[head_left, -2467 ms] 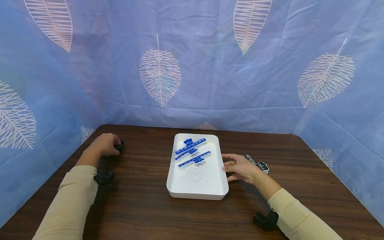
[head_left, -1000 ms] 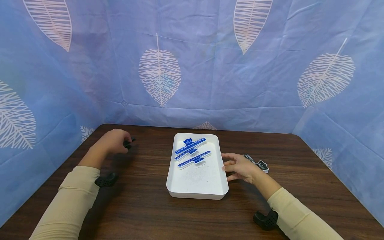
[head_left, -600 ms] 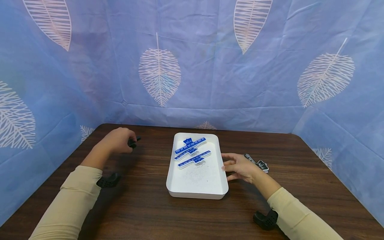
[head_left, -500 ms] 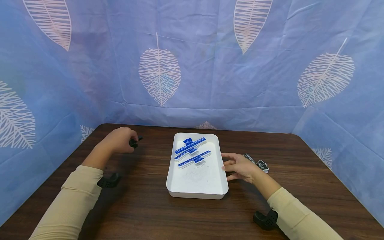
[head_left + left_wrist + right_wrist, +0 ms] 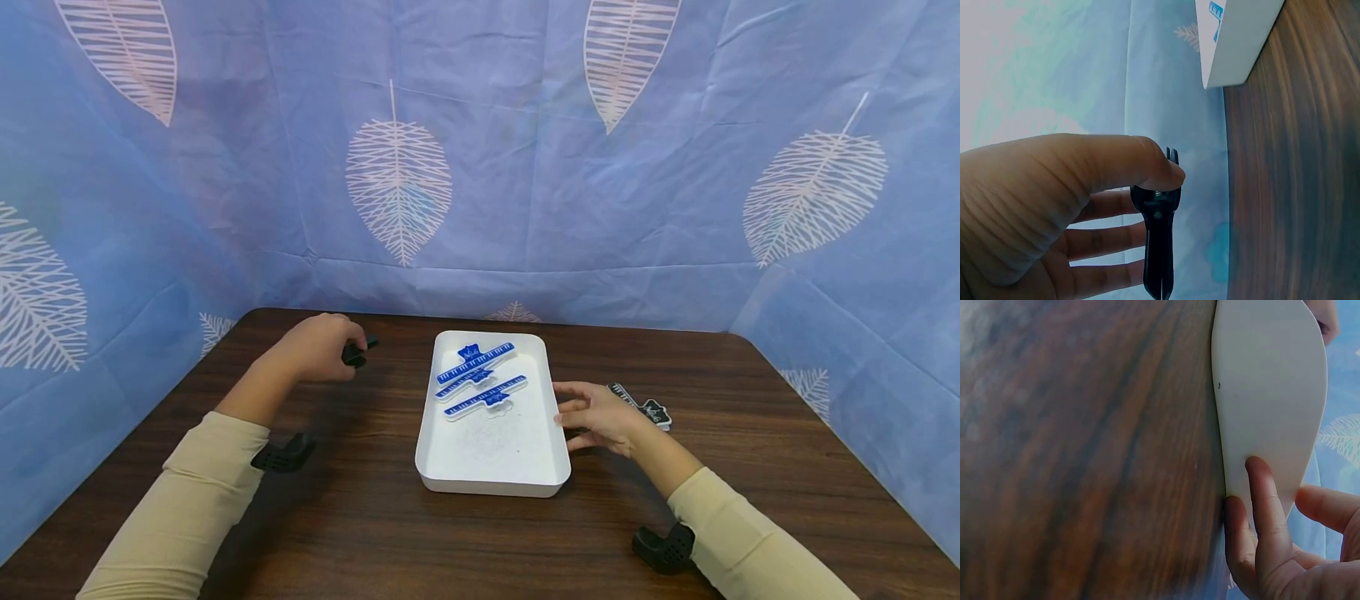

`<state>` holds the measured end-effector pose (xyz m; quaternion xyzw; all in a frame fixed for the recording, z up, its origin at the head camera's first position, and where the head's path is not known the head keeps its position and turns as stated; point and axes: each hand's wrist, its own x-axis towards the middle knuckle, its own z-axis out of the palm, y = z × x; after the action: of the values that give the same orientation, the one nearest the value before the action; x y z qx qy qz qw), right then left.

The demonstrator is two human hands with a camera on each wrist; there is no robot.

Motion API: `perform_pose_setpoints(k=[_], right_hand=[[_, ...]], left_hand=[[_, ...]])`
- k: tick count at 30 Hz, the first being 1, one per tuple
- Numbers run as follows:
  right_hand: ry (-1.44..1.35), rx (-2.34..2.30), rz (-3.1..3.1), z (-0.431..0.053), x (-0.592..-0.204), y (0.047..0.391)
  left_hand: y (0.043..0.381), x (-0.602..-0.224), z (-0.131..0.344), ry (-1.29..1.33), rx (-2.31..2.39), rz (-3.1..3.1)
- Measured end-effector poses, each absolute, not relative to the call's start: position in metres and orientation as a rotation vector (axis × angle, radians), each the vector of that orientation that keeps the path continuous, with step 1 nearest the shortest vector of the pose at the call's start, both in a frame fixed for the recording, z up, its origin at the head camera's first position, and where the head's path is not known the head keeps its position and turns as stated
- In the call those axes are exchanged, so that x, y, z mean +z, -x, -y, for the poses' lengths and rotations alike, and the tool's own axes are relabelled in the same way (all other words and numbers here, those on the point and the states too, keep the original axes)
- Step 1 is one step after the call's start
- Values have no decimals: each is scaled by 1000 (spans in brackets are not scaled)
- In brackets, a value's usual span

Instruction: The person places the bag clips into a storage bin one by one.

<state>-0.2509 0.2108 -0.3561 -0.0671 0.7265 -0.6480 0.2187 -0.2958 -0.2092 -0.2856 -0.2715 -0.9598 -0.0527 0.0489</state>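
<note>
My left hand (image 5: pixel 318 348) pinches a black clip (image 5: pixel 1159 250) between thumb and fingers, above the left part of the table; the left wrist view shows it edge-on, with a metal spring near the thumb tip. The white tray (image 5: pixel 525 450) stands in the middle, holding a few blue clips with piano-key bars, among them a rear one (image 5: pixel 476 364) and a front one (image 5: pixel 486 397). My right hand (image 5: pixel 600 419) rests its fingertips against the tray's right wall (image 5: pixel 1272 394), fingers mostly extended. Behind that hand lies a black-and-white piano-key clip (image 5: pixel 654 412), partly hidden by it.
The dark wooden table (image 5: pixel 360 517) reaches back to a blue curtain (image 5: pixel 495 167) with white leaf prints, which also closes both sides. Black wrist devices, such as the right one (image 5: pixel 666 548), hang below both forearms.
From the table's left side, my left hand has moved right toward the tray, carrying the black clip. My right hand and the tray have stayed in place.
</note>
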Motion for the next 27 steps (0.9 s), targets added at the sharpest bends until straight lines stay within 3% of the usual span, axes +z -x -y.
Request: perform_pose_setpoints(k=[27], right_hand=[[190, -1788, -2013, -211, -357, 252]], left_hand=[[287, -288, 153, 1015, -208, 2845]])
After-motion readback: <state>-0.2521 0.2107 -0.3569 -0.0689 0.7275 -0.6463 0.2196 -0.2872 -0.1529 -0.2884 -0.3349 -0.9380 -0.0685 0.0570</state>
